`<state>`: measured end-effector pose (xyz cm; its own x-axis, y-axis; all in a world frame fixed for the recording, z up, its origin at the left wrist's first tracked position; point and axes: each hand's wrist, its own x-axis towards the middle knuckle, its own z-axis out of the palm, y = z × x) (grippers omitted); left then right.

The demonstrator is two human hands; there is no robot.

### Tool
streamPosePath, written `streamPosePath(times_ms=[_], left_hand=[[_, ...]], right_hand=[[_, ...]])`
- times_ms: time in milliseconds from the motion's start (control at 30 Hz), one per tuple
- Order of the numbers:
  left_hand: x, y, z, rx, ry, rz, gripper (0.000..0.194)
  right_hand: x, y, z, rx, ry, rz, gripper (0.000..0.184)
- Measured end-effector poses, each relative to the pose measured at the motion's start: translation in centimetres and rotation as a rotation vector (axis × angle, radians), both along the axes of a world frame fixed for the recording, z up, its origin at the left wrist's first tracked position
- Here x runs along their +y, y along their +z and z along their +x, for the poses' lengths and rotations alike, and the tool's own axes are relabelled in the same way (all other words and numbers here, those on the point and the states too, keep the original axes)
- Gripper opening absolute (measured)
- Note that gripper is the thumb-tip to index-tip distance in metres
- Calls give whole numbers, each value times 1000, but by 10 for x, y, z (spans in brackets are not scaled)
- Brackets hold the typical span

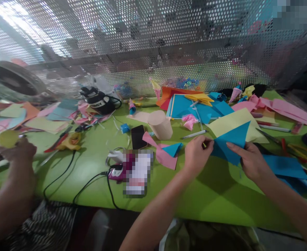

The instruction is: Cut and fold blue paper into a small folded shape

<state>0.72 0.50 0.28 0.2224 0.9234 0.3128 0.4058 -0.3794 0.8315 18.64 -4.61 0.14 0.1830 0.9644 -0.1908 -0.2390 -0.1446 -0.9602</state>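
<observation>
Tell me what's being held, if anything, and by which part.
Blue paper: the left hand pinches its left end; the right hand holds its lower right side, thumb across its face.

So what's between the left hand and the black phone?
In the head view, a pink paper cutout lies between the left hand and black phone, with a small blue paper piece over it.

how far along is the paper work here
The small paper cones towards the back look finished. In hand, the left hand and right hand hold a blue paper piece, not closed into a cone. Blue sheets at right look unshaped, so probably left.
</observation>
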Motion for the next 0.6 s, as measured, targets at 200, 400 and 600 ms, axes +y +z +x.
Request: streamPosePath(times_ms=[200,400,600], left_hand=[[-1,-1,1,7,65,68,9],[-1,-2,2,-60,9,32,10],[0,-4,3,-49,38,22,8]], right_hand=[[2,-11,1,-91,31,27,20],[3,-8,-3,47,107,10,18],[1,-4,-4,113,105,-43,23]])
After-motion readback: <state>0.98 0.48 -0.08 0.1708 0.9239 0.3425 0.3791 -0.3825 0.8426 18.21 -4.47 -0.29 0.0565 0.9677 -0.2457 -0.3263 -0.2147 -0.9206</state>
